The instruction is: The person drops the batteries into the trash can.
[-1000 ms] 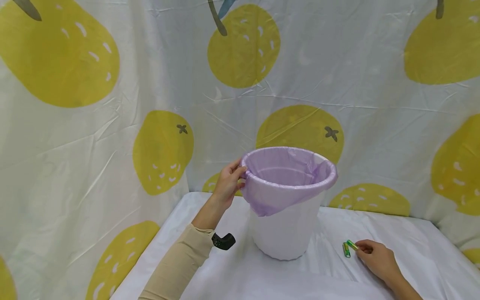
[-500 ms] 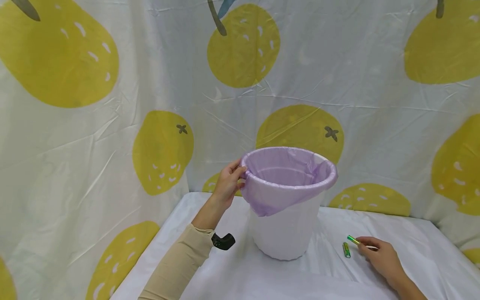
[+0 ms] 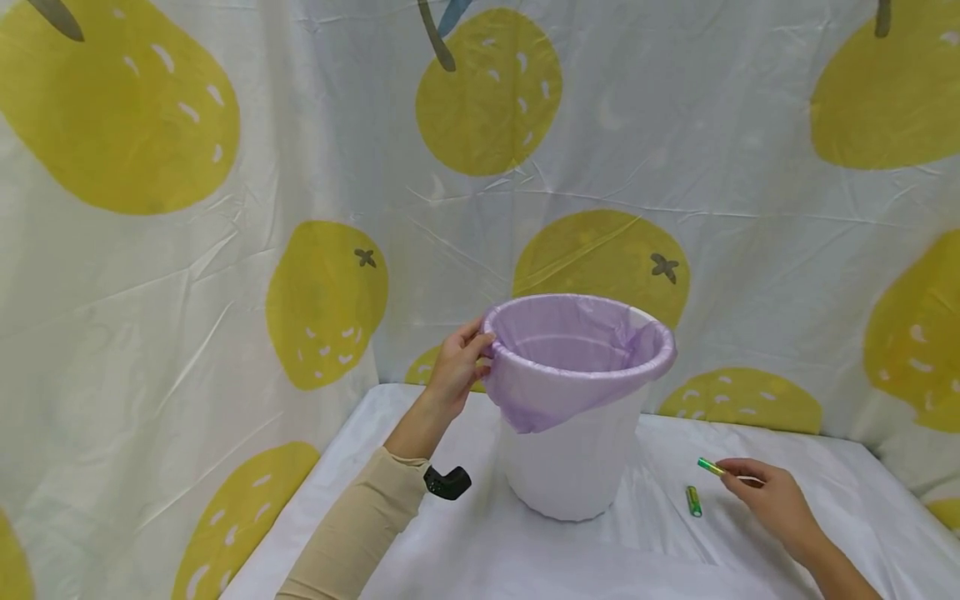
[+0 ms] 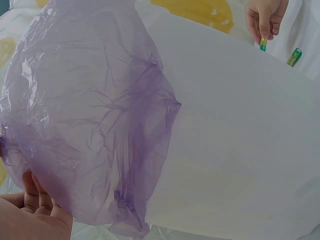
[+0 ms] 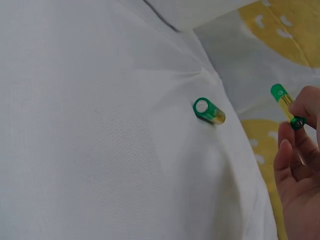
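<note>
A white trash can [image 3: 566, 467] stands upright on the white cloth, lined with a thin purple trash bag [image 3: 558, 400] folded over its rim. My left hand [image 3: 452, 367] grips the bin's left rim through the bag, thumb over the top; the left wrist view shows its fingers [image 4: 42, 202] against the bag's hanging edge. To the right of the bin, my right hand [image 3: 772, 500] pinches a green and gold battery [image 3: 710, 467] between thumb and fingers, raised off the cloth. A second, similar battery [image 3: 693, 501] lies on the cloth just left of that hand.
The white cloth [image 3: 465, 558] covers the table and is slightly creased. Behind and to the left hangs a pale curtain [image 3: 720, 108] printed with yellow fruit. A black device [image 3: 447, 482] sits on my left wrist.
My right hand has lifted the battery from beside the other one and drawn it slightly up and to the right. The left hand and the trash can have stayed put.
</note>
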Available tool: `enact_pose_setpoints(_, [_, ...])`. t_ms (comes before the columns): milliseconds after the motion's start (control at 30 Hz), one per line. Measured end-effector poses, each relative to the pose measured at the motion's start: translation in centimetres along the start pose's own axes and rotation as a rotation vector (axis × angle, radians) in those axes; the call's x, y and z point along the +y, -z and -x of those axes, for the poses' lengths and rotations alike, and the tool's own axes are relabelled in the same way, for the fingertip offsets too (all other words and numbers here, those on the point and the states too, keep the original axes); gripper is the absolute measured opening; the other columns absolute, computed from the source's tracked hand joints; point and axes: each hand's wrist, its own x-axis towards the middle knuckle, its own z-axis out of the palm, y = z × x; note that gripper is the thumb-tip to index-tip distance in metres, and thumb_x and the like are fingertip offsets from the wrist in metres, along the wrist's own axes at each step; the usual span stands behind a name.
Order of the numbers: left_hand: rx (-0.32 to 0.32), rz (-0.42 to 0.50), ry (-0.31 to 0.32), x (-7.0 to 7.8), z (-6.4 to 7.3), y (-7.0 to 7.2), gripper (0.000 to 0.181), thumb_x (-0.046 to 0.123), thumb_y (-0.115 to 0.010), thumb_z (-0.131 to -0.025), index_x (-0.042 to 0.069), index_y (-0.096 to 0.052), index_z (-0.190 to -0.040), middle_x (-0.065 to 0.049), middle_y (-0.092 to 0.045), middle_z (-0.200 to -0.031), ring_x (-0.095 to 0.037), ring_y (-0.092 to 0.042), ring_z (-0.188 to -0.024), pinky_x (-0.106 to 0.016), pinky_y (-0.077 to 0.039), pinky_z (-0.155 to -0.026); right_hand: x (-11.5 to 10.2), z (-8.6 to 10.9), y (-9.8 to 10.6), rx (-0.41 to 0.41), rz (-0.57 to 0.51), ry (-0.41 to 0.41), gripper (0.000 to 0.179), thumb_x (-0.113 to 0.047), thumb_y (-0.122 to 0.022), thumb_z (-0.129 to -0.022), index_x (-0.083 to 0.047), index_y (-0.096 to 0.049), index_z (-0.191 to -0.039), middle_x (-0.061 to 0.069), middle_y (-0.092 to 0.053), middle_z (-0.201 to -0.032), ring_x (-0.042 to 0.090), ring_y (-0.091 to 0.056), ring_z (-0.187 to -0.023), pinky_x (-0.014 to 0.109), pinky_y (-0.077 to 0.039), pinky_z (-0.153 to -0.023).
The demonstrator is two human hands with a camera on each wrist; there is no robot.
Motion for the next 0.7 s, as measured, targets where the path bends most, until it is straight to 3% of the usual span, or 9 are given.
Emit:
enact_pose_setpoints(300, [0.003,-0.007,0.004,0.2,0.2,0.0,0.049,0.012,-0.061,-0.102,0.0,-0.051,-0.149,-0.008,-0.06,-0.108,-0.016,-0.057,-0.085,-0.025,-0.049,-0.067,-1.8,-0.5,1.4,0.023,0.064,0.063,0.044,-0.029,-0.066,-0.103,0.006,-0.066,-0.13,0.022,-0.069,-0.121,0.003,-0.062,-0.09,0.029,-0.053,-0.069])
enact_pose_setpoints(533, [0.008,0.004,0.002,0.3,0.2,-0.1,0.049,0.01,-0.06,-0.103,-0.002,-0.05,-0.149,-0.006,-0.06,-0.107,-0.014,-0.057,-0.083,-0.024,-0.048,-0.065,-3.8,-1.1,2.4,0.055,0.099,0.123,0.041,-0.028,-0.066,-0.103,0.006,-0.068,-0.126,0.025,-0.068,-0.12,0.033,-0.066,-0.1,0.029,-0.053,-0.068])
enact_pose_setpoints(700, [0.005,0.001,-0.002,0.2,0.3,-0.2,0.049,0.011,-0.06,-0.103,-0.002,-0.05,-0.149,-0.006,-0.061,-0.106,-0.015,-0.057,-0.083,-0.025,-0.048,-0.066,-4.9,-1.2,3.1,0.051,0.117,0.14,0.042,-0.029,-0.064,-0.104,0.006,-0.067,-0.128,0.026,-0.066,-0.122,0.04,-0.064,-0.104,0.032,-0.055,-0.07])
